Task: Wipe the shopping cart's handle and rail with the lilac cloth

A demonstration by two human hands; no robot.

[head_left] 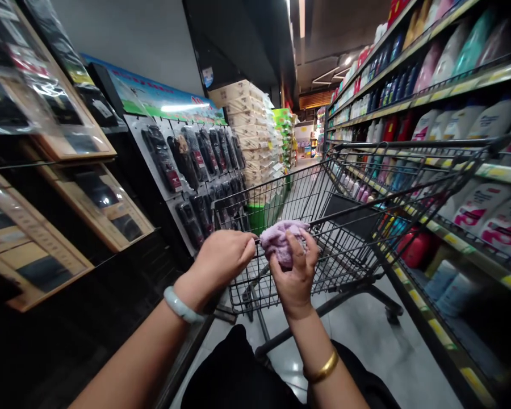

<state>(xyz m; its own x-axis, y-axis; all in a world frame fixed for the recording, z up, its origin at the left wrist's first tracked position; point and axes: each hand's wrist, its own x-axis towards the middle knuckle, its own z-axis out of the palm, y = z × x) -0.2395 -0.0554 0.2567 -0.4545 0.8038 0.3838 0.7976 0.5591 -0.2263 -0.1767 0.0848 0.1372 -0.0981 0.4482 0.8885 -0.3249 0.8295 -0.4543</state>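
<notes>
A dark wire shopping cart (344, 227) stands right in front of me, turned at an angle. My left hand (225, 255), with a pale bangle at the wrist, is closed on the cart's rim at its near left corner. Bunched up in my right hand (296, 272) is a light purple cloth (276, 241), pressed against the near top rim of the cart. The fingers of that hand curl over the cloth, and a gold bangle circles the wrist. Part of the rim under the cloth is hidden.
Shelves of bottles (472, 122) run along the right side. On the left are boxed goods (106, 199) and a rack of packaged items (191, 153). Stacked cartons (247, 125) stand beyond the cart. The tiled floor (366, 335) shows beneath it.
</notes>
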